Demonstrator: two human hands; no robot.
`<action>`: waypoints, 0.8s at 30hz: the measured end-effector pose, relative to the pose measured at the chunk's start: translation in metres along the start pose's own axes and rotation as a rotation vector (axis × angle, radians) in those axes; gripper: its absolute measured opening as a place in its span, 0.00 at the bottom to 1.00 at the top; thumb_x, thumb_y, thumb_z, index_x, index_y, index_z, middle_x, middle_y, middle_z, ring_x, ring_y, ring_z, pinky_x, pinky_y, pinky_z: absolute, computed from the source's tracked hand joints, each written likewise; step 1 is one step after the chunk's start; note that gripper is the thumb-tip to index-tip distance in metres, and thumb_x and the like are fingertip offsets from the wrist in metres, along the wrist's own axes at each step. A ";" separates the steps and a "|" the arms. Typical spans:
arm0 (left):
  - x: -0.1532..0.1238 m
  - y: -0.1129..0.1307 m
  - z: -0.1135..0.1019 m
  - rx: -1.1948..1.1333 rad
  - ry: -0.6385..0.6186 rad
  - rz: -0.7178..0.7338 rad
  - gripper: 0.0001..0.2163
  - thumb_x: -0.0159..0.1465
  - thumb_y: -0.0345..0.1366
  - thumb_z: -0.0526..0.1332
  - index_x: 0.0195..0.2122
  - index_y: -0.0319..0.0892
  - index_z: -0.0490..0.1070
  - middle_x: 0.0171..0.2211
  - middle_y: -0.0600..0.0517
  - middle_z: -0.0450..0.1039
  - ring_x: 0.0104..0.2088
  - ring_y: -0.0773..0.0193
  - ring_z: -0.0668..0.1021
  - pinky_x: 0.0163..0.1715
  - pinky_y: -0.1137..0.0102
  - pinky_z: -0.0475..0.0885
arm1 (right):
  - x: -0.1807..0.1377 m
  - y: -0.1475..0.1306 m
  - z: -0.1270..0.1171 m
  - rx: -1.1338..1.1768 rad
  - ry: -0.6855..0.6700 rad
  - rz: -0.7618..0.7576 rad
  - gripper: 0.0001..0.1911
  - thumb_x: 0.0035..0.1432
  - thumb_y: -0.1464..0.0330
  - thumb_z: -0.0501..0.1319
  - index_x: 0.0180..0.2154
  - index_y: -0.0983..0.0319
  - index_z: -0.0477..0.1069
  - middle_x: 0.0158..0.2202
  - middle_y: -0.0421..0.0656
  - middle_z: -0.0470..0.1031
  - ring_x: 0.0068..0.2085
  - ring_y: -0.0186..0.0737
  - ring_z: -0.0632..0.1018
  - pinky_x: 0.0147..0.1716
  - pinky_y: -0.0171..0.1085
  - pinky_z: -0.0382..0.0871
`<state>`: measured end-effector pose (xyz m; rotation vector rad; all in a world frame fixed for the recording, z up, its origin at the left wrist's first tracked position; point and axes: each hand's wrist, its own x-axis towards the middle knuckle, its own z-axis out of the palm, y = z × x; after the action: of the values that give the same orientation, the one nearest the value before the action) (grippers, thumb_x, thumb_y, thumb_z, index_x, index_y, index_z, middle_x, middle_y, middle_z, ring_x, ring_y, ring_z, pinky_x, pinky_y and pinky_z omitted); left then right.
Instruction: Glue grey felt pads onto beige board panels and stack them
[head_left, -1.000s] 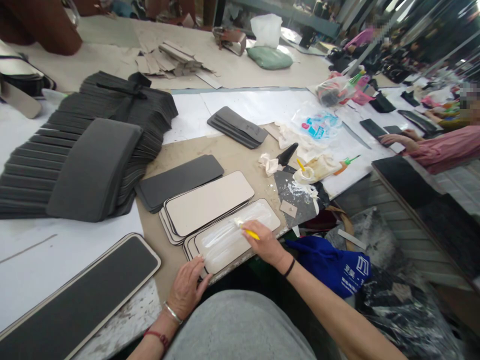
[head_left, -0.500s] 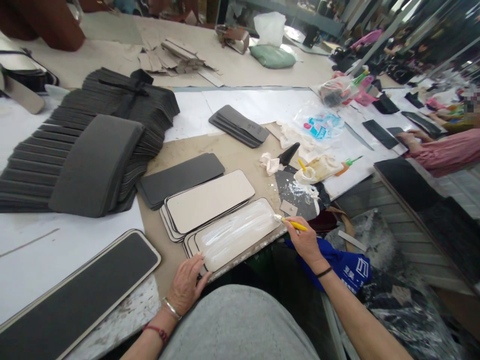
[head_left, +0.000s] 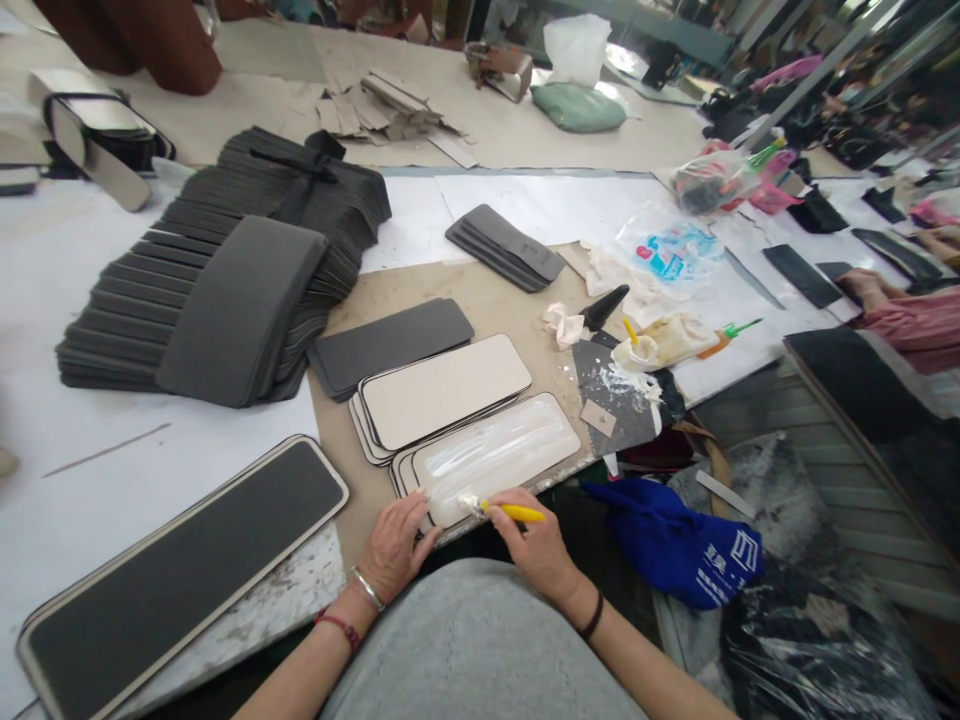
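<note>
My right hand (head_left: 536, 548) grips a yellow-handled brush (head_left: 517, 512), its bristles loaded with white paste. The brush tip touches the near edge of a pale rounded panel (head_left: 499, 450), which is streaked with wet white paste. This panel tops a small fanned stack at the table's edge. My left hand (head_left: 397, 545) rests with fingers stretched on the stack's left end. Just behind lies a second stack of pale panels (head_left: 450, 390) with black edges, its top one uncoated. Beyond that are dark grey panels (head_left: 394, 345).
A large fanned pile of dark grey panels (head_left: 240, 300) stands at left. A long dark panel with a pale border (head_left: 187, 580) lies front left. Right of the stacks are a white paste pot (head_left: 636, 352) and a smeared board (head_left: 611, 390). A co-worker's pink sleeve (head_left: 915, 320) shows far right.
My right hand has moved the brush from the panel's right end leftward and nearer to me, along its near edge. My left hand stays on the stack. The whole view has shifted slightly.
</note>
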<state>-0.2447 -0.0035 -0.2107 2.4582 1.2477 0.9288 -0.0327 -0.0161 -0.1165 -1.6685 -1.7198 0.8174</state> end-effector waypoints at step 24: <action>0.029 0.023 -0.009 -0.438 0.060 -0.818 0.15 0.53 0.49 0.59 0.27 0.42 0.72 0.32 0.48 0.77 0.34 0.60 0.78 0.36 0.69 0.74 | 0.227 0.093 -0.113 -0.750 -0.173 0.228 0.18 0.61 0.62 0.46 0.37 0.66 0.68 0.32 0.49 0.74 0.35 0.41 0.74 0.33 0.34 0.60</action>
<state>-0.2224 0.0048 -0.1804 1.3912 1.6451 0.8929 0.1070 0.2154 -0.1175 -2.3700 -2.1452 0.4299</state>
